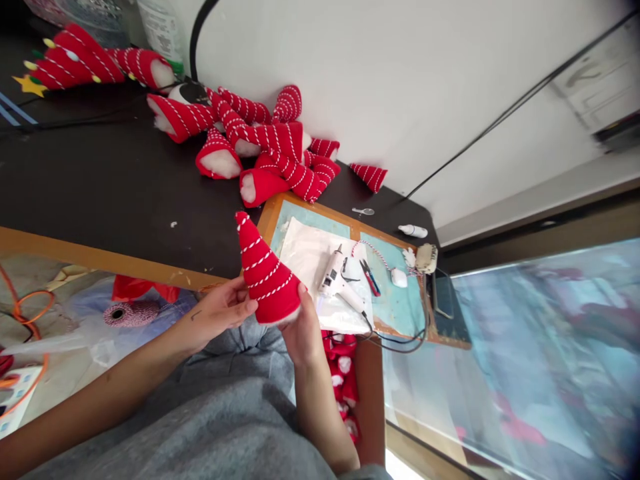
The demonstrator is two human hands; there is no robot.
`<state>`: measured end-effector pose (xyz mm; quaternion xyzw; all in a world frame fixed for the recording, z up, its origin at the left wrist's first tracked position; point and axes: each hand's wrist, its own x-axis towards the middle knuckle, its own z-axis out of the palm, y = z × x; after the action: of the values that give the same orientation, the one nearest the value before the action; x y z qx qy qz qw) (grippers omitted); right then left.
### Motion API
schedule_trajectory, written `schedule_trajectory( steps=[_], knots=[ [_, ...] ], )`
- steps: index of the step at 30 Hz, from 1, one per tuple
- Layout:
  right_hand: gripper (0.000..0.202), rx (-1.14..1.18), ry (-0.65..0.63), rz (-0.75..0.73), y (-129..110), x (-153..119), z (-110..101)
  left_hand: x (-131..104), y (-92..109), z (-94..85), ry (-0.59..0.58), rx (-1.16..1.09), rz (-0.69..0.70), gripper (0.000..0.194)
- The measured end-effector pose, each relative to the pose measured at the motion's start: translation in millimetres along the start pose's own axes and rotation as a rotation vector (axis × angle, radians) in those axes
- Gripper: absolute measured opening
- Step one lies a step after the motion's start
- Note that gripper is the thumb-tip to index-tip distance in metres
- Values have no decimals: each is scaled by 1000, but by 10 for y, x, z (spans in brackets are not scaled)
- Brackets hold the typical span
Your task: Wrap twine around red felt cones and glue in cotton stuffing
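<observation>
A red stuffed felt cone [267, 273], wound with red-and-white twisted cord, is held up above my lap, its tip leaning to the upper left. My left hand [223, 307] grips the lower left side, thumb on the felt. At the lower right, my right hand [303, 327] is wrapped around the base, with its thumb along the side; the other fingers are mostly hidden. Some white stuffing shows at the bottom. To the right, a white glue gun [340, 280] lies on a white sheet [305, 250], beside red-handled cutters [370, 278].
Several similar red cones [270, 143] are heaped against the wall. A cardboard box [370, 400] of red pieces stands below the table's board. A cord spool [131, 313] lies at the left among plastic. Near the right end are a white bottle [413, 231] and a phone [443, 293].
</observation>
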<state>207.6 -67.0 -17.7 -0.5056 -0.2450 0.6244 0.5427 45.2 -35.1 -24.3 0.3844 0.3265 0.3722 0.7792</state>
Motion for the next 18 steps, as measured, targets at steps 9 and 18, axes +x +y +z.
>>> schedule_trajectory(
  steps=[9,18],
  knots=[
    [65,-501,-70,-441,-59,-221,-58,0,60,30,85,-4,25,63],
    [56,-523,215,-460,-31,-65,-64,-139,140,117,185,158,99,63]
  ],
)
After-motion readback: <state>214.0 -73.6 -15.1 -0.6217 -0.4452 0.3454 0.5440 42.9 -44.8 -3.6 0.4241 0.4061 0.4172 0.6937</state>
